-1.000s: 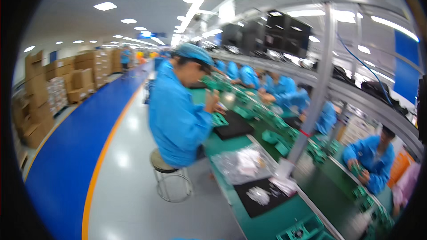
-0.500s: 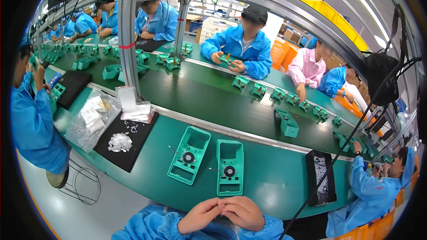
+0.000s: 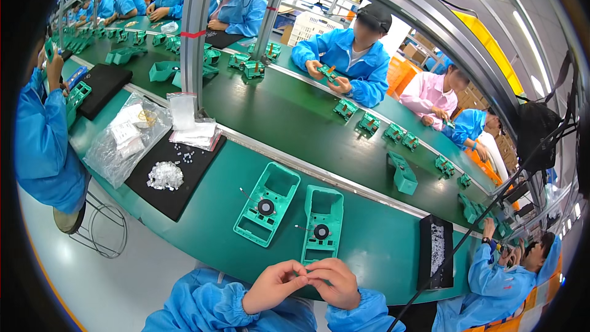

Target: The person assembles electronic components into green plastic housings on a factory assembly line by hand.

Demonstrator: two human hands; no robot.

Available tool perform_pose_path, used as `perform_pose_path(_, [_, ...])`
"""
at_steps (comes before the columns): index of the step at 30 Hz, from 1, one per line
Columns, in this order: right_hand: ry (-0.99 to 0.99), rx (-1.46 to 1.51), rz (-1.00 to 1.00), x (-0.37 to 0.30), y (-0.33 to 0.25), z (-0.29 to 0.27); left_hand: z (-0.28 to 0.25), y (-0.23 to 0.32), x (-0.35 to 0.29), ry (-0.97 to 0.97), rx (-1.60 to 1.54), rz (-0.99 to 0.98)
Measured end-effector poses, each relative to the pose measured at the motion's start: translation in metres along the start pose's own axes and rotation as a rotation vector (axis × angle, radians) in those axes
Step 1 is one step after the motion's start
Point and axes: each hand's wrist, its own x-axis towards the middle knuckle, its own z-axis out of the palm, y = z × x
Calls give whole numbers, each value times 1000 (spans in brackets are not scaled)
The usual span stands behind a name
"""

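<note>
My left hand and my right hand meet at the fingertips over the near table edge. Both are closed in a pinch, and whatever lies between the fingers is too small or hidden to make out. Just beyond them are two open green plastic housings on the table. The left housing is tilted and carries a round black fan with a short lead. Nearest my hands stands the right housing, with a similar fan; my fingers are close to its near end.
At left, a black mat bears a pile of small clear pieces and bags, beside a plastic bag. A black tray of small pale parts stands right. Beyond runs a conveyor with green assemblies; co-workers sit around. A metal post rises left.
The view has shifted slightly. My fingertips have spread a little, still meeting, and sit nearer the right housing. Across the belt, the person in pink has lifted a green assembly.
</note>
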Motion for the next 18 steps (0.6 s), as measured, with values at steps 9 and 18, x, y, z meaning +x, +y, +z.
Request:
perform_pose_path(9, [102,122,211,-8,-10,6,5,4,-5,62,-2,-50])
perform_pose_path(18, [154,65,212,-12,-15,8,14,12,-7,238,585,391])
